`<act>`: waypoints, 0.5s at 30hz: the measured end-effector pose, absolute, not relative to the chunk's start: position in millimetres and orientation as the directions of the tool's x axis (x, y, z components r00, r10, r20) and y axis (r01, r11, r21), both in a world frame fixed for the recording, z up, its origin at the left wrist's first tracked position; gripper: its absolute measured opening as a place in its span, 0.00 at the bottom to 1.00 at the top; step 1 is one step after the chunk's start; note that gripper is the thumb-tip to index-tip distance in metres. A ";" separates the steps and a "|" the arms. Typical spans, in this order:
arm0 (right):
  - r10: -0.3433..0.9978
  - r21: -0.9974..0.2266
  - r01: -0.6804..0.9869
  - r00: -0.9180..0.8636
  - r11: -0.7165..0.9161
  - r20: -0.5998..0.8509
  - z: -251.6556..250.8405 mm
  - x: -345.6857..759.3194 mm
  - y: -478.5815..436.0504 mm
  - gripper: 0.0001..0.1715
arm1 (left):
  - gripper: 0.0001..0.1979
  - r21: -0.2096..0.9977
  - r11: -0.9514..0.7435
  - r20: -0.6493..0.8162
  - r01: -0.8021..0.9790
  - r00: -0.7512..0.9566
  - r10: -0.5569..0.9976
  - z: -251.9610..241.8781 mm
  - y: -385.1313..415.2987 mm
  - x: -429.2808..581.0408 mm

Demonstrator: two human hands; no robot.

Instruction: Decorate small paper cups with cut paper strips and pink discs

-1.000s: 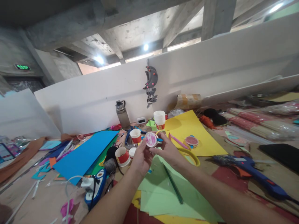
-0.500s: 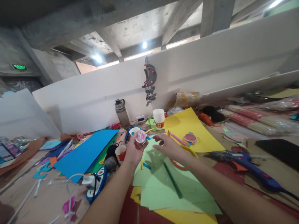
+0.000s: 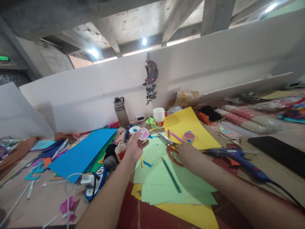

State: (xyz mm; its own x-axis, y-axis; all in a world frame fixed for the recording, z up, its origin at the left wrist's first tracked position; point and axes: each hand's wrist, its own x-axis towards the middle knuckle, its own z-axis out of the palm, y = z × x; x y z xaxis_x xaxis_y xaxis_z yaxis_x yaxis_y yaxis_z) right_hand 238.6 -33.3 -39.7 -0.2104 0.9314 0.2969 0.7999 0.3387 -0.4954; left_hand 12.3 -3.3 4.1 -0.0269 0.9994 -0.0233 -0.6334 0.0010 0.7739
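Observation:
My left hand (image 3: 133, 149) pinches a small round white-rimmed disc (image 3: 143, 135) with a pink patterned face, held up over the green paper. Behind it lies another white round piece (image 3: 134, 129) with a blue strip on it. To the right, my right hand (image 3: 189, 154) has its fingers closed at the orange-handled scissors (image 3: 172, 155), whose blades point away to the left. A dark green pencil (image 3: 171, 175) lies on the light green paper (image 3: 154, 178) between my forearms. Beyond my right hand, a pink round piece (image 3: 189, 136) rests on yellow paper (image 3: 202, 140).
A blue glue gun (image 3: 245, 163) lies at right near a black flat object (image 3: 278, 152). Stacked paper cups (image 3: 159, 116) and a bottle (image 3: 121, 113) stand at the back. Left are a cut paper cup (image 3: 120, 152), blue paper (image 3: 83, 152) and a power strip (image 3: 96, 183).
My right hand has moved right and down, away from the disc, and closed at the scissors. The disc stays in my left hand. The view has shifted slightly.

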 end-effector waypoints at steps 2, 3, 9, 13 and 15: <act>0.952 -0.328 0.909 -0.179 0.256 0.247 -43.0 235.0 -30.9 0.07 | 0.10 0.771 -0.001 -0.023 -0.636 -0.029 0.999 5.4 -4.0 12.2; 0.964 -0.325 0.921 -0.150 0.217 0.219 -41.7 233.8 -29.8 0.10 | 0.09 0.769 -0.005 -0.024 -0.639 -0.036 0.999 6.2 -4.2 11.8; 0.987 -0.818 0.553 -0.085 0.158 0.132 -14.6 230.9 -31.6 0.31 | 0.06 0.751 -0.015 -0.019 -0.660 -0.045 0.999 10.9 -3.0 6.1; 0.971 -0.968 0.157 -0.168 0.195 0.169 2.9 220.5 -41.3 0.30 | 0.07 0.737 -0.031 -0.005 -0.676 -0.051 0.999 12.0 -2.0 1.5; 0.964 -0.971 0.096 -0.172 0.220 0.202 3.9 216.4 -45.3 0.31 | 0.07 0.732 -0.047 0.007 -0.680 -0.062 0.998 12.2 -1.6 -0.6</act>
State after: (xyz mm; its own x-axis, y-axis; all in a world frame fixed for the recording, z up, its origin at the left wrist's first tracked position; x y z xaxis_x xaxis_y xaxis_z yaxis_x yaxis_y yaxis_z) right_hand 216.4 -45.3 3.9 -0.1724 0.9642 0.2016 0.0957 0.2200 -0.9708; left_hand -0.6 -1.6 12.2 -0.0618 0.9981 0.0074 -0.6798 -0.0475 0.7318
